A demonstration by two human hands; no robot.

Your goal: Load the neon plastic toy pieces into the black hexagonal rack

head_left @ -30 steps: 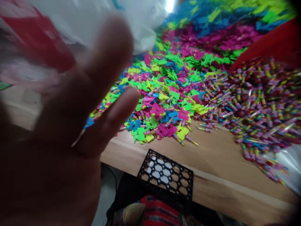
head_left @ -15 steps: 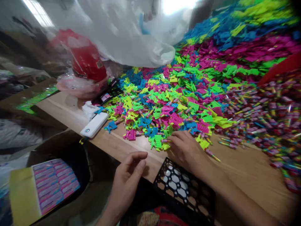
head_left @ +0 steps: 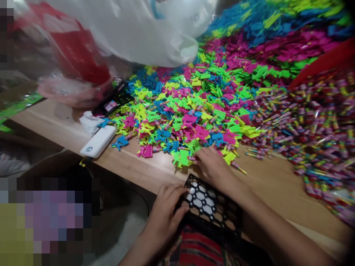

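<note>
My left hand (head_left: pixel 170 207) is at the left end of a black basket (head_left: pixel 205 201) with a honeycomb-holed side, its fingers and thumb closed on the basket's edge. The basket stands tilted at the table's front edge, above my lap. My right hand (head_left: pixel 212 164) reaches past the basket to the front of the pile. Its bent fingertips are closed at the end of a green plastic toy (head_left: pixel 181 158), where a small pink wrapped tube shows; the palm side is hidden. Beside this hand lie a yellow plastic toy (head_left: pixel 229 157) and a thin wrapped tube (head_left: pixel 239 168).
A large heap of coloured plastic toys (head_left: pixel 177 111) covers the table (head_left: pixel 133 168). Many wrapped tubes (head_left: pixel 310 122) are piled to the right. On the left are a white power bank (head_left: pixel 98 142), white tissue (head_left: pixel 90 122) and a pink basin (head_left: pixel 74 94). A translucent plastic bag (head_left: pixel 138 33) hangs behind.
My left hand has moved right and closed on the black basket's end. My right hand stays at the green plastic toy. The view has shifted, so the table scene sits farther left and higher.
</note>
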